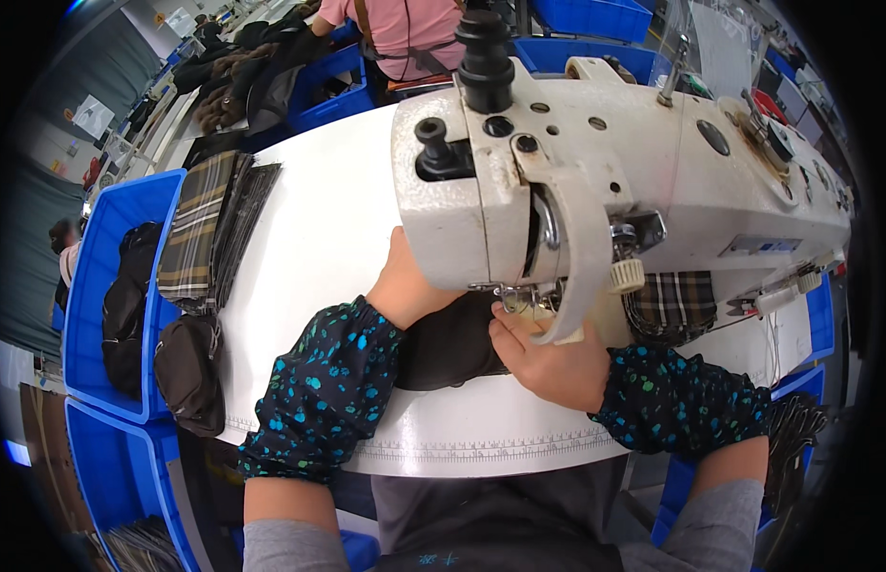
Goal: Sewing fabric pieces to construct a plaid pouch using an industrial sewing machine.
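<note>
A white industrial sewing machine [614, 153] stands over the white table [309, 200]. Beneath its needle and presser foot area [519, 300] lies a dark brown fabric piece [433, 348]. My left hand [409, 276] reaches onto that piece from the left, its fingers hidden behind the machine head. My right hand [552, 362] is just right of and below the needle, fingers pressed together on the fabric, their tips partly covered by the machine's guard. Both forearms wear dark sleeves with blue spots.
Plaid fabric stacks [200, 229] [672, 310] and a brown pouch [185, 372] lie beside the work. Blue bins [85, 286] stand left, right and behind. A ruler strip [481, 448] runs along the front edge. A co-worker in pink [405, 29] is behind the table, another person [69, 248] far left.
</note>
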The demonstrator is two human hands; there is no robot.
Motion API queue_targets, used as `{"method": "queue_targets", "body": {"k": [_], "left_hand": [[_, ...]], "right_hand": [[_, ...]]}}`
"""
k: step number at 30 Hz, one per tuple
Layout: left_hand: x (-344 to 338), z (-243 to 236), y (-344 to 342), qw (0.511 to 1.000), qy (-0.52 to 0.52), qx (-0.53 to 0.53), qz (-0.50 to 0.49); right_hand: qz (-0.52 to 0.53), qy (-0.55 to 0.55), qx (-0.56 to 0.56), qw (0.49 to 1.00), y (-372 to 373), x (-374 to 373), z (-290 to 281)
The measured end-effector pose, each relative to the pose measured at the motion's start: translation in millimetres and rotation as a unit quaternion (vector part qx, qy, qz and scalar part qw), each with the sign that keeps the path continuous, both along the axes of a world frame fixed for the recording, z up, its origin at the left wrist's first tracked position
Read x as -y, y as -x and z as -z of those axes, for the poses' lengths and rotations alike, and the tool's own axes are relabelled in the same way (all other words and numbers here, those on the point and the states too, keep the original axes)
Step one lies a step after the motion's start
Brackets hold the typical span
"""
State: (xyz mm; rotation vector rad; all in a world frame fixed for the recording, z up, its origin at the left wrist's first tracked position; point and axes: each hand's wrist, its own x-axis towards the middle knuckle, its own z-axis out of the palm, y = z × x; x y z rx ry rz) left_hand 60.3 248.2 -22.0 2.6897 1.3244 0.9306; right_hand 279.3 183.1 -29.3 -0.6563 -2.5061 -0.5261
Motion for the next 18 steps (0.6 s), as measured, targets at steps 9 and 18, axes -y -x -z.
{"method": "queue_targets", "body": {"k": [9,18], "left_hand": [[8.6,-10.7,5.2,0.995,0.094,0.006,-0.043],[99.5,-69.6,-12.6,0.984,0.149,-0.073,-0.060]], "right_hand": [[-0.002,0.014,-0.044,0.999,2.0,-0.9,5.3],[-0.002,0.202,-0.182,0.962,4.3,-13.7,27.1]]}}
